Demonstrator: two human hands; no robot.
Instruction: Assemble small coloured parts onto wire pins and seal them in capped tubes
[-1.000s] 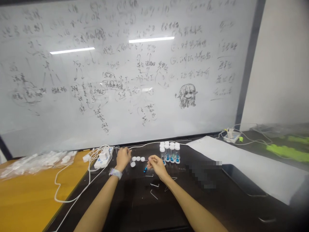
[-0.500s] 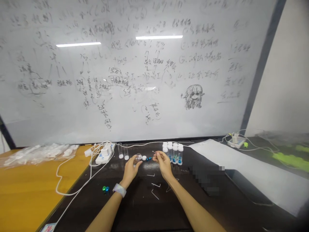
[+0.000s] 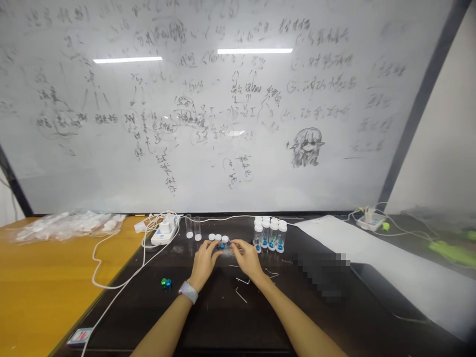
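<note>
A whiteboard (image 3: 201,183) full of writing and one drawn figure stands behind everything. In front of it is my dark table (image 3: 211,329), with a yellow table (image 3: 37,287) alongside on the left. White paper (image 3: 375,263) spreads over the right side, and a phone (image 3: 390,292) lies along its near edge. My left hand (image 3: 203,263) curls narrowly around a clear tube (image 3: 225,252), which sits between my two hands, low over the table. My right hand (image 3: 245,256) is pinched at the other end, on the thin stem of a blue piece (image 3: 222,245); the fingers partly hide it, and I can't tell how far inside the tube it reaches. A power strip (image 3: 160,237) lies to the left, under tangled cable. Capped tubes (image 3: 273,235) stand grouped just beyond my right hand; two uncapped ones (image 3: 198,229) stand farther left. Three white caps (image 3: 218,237) line up just past my fingers. Nearer me lie bent rods (image 3: 241,295), and two shiny beads (image 3: 166,283), green and blue, touch each other.
</note>
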